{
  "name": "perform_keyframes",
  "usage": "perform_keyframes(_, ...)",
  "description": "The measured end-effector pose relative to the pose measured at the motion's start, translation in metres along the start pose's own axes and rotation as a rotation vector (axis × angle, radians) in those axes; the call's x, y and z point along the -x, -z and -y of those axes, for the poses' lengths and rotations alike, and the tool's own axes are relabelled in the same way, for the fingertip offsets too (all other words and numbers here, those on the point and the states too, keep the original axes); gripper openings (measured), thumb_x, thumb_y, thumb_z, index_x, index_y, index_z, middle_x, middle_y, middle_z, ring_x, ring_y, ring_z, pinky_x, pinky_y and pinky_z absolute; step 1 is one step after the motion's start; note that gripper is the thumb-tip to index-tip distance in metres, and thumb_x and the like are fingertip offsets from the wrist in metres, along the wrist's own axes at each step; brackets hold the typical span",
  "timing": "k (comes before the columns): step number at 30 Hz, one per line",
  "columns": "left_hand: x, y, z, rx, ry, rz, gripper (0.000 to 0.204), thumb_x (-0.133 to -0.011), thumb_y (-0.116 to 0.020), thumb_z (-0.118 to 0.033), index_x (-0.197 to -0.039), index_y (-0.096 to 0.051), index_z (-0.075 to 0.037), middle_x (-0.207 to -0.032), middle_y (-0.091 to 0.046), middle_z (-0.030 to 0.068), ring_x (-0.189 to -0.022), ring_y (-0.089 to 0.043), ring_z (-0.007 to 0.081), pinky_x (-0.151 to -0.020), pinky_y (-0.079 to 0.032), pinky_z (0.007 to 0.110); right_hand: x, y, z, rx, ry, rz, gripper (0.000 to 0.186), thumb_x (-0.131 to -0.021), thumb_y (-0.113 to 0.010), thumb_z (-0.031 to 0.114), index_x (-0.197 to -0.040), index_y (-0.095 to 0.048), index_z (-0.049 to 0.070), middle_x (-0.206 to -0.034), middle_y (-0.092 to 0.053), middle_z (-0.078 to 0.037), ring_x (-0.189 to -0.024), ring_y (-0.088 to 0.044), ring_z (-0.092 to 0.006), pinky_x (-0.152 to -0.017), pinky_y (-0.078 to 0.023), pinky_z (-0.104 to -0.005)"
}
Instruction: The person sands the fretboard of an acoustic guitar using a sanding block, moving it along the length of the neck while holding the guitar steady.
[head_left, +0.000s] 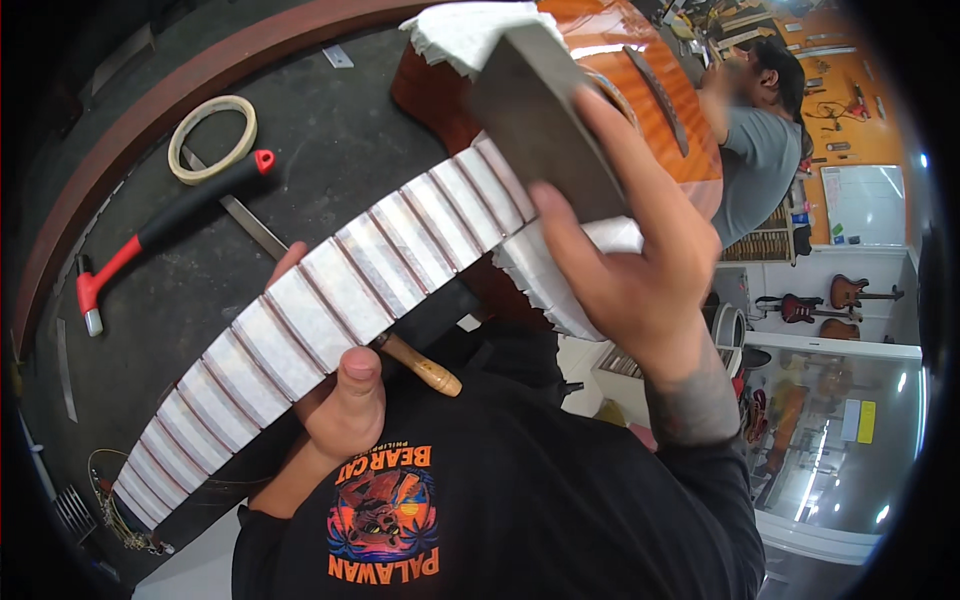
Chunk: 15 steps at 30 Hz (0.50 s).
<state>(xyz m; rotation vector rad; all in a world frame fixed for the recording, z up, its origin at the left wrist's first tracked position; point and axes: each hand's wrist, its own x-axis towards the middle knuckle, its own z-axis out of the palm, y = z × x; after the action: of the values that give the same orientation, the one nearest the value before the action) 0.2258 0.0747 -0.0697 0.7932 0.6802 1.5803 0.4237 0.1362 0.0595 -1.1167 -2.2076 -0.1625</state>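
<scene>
A guitar neck (360,270) runs diagonally across the middle, its fretboard covered in white tape between the exposed frets. Its glossy orange wooden body (670,90) lies at the upper right, with crumpled white paper (455,30) on it. My left hand (345,405) grips the neck from below, thumb along the near edge and a fingertip showing at the far edge. My right hand (640,260) holds a dark flat rectangular block (530,110) over the fretboard end beside the body. A wooden handle (425,365) sticks out from under the neck, below its middle.
On the dark bench mat (140,400) lie a red-and-black hammer (130,250), a tape roll (180,150) and a metal strip (250,225). A curved wooden rim (120,120) borders it. A person in grey (760,170) sits beyond the guitar; guitars (850,292) hang at the right.
</scene>
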Motion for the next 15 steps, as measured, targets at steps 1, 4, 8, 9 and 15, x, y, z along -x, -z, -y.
perform_keyframes(1, 0.001, 0.001, 0.0, -0.02, -0.008, 0.0, 0.094, -0.092, -0.067, -0.042, -0.153, -0.013, 0.003, -0.15, -0.038, 0.0178, -0.143, -0.035, 0.0293, -0.119, -0.021, 0.047, 0.009, 0.004, 0.002, 0.01, 0.017, 0.003, 0.056, -0.071, -0.078, -0.007, -0.125, -0.061, -0.006, -0.111, -0.068, -0.024, -0.095, -0.071, -0.0334, -0.082, -0.056, -0.0352)
perform_keyframes(4, 0.003, 0.004, 0.0, -0.053, -0.002, -0.015, 0.094, -0.092, -0.067, -0.043, -0.153, -0.012, 0.004, -0.15, -0.038, 0.0183, -0.143, -0.035, 0.0296, -0.119, -0.022, 0.048, 0.039, 0.023, 0.022, 0.117, -0.131, 0.054, 0.056, -0.071, -0.077, -0.007, -0.124, -0.062, -0.003, -0.109, -0.068, -0.023, -0.092, -0.07, -0.0337, -0.079, -0.056, -0.0339)
perform_keyframes(8, 0.004, 0.003, 0.006, -0.062, -0.056, -0.034, 0.094, -0.092, -0.066, -0.043, -0.153, -0.012, 0.005, -0.15, -0.038, 0.0188, -0.142, -0.035, 0.03, -0.119, -0.022, 0.048, 0.016, 0.013, 0.014, 0.186, -0.024, 0.095, 0.057, -0.071, -0.078, -0.008, -0.126, -0.061, -0.006, -0.113, -0.069, -0.022, -0.097, -0.07, -0.0312, -0.084, -0.055, -0.0334)
perform_keyframes(9, 0.001, -0.001, 0.006, -0.057, -0.051, -0.032, 0.094, -0.092, -0.066, -0.043, -0.153, -0.012, 0.005, -0.15, -0.038, 0.0188, -0.142, -0.035, 0.03, -0.119, -0.022, 0.048, 0.008, 0.01, 0.01, 0.207, 0.04, 0.112, 0.058, -0.072, -0.079, -0.007, -0.126, -0.06, -0.008, -0.115, -0.069, -0.021, -0.1, -0.07, -0.03, -0.086, -0.055, -0.0333)
perform_keyframes(15, 0.0, -0.011, -0.006, -0.041, 0.067, -0.208, 0.109, -0.077, -0.083, -0.049, -0.148, -0.023, 0.007, -0.135, -0.052, 0.0153, -0.126, -0.052, 0.0229, -0.109, -0.038, 0.036, 0.013, 0.02, 0.018, 0.196, 0.016, 0.178, 0.059, -0.072, -0.079, -0.007, -0.128, -0.058, -0.009, -0.118, -0.068, -0.023, -0.106, -0.069, -0.0304, -0.09, -0.056, -0.0356)
